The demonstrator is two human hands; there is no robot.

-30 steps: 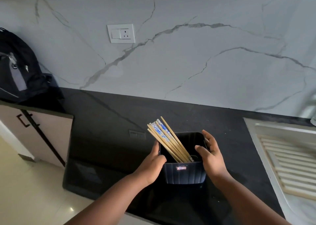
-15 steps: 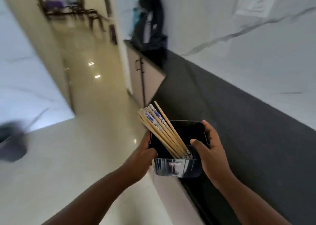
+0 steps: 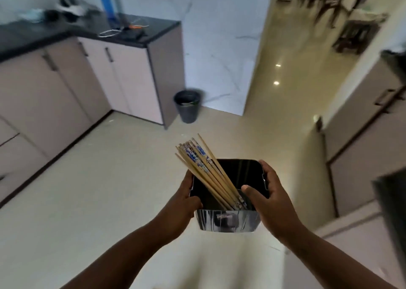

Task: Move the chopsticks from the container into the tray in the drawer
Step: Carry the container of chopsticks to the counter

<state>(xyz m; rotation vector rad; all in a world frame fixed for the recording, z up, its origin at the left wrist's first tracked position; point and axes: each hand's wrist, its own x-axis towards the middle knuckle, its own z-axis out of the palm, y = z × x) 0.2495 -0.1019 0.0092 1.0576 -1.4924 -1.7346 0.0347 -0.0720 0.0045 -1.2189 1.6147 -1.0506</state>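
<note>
Head view: pale tiled floor (image 3: 105,200) fills the scene, with beige cabinets (image 3: 66,86) under a dark desk (image 3: 92,33) at left, a dark bin (image 3: 187,106) by the marble wall, and a corridor beyond. Container (image 3: 227,219), black and square, is carried in mid-air over the floor. Left hand (image 3: 181,203) grips its left wall, fingers curled round the rim; right hand (image 3: 267,197) clasps the right wall, thumb hooked over the rim. Chopsticks (image 3: 204,167) stand in it as a loose bundle, leaning up and left well past the rim. Likely hazard: tilting the container during carriage would slide the bundle out over the left rim onto the floor. No drawer or tray is visible.
</note>
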